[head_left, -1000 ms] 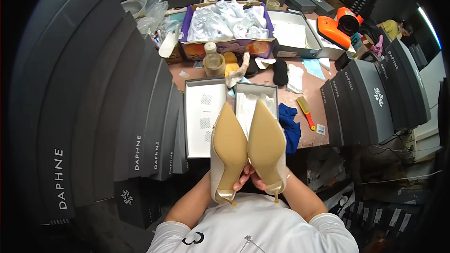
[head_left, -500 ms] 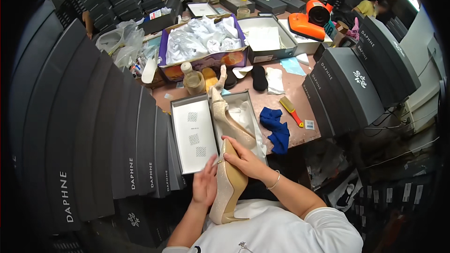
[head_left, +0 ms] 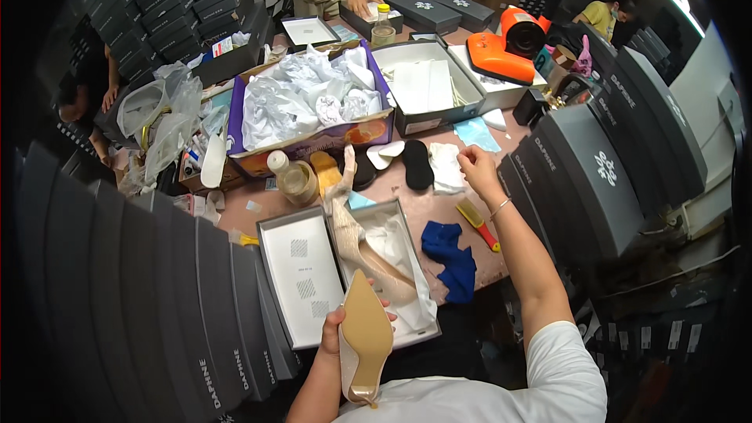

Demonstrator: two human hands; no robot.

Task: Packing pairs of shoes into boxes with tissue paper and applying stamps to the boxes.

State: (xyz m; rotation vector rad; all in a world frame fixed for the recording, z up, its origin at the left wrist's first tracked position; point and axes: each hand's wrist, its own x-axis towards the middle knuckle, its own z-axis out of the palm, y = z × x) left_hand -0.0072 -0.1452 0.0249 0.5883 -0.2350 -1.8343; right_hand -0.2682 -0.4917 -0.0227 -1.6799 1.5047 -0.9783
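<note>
My left hand grips a glittery beige high-heeled shoe close to my body, its tan sole facing up and its heel toward me. A matching shoe lies in the open shoebox, on white tissue paper. The box's white-lined lid is on its left. My right hand is stretched over the table, fingers drawn together at the right edge of a folded white cloth. Whether they pinch the cloth is hidden.
A blue cloth and a brush lie right of the shoebox. Behind stand a glass bottle, a purple carton of white wads and an orange machine. Stacked shoeboxes flank both sides. Another person's hands work across the table.
My right hand has let go of the shoe and reached forward right to the white cloth. My left hand has taken hold of the shoe, now turned with its sole fully up. The view has shifted.
</note>
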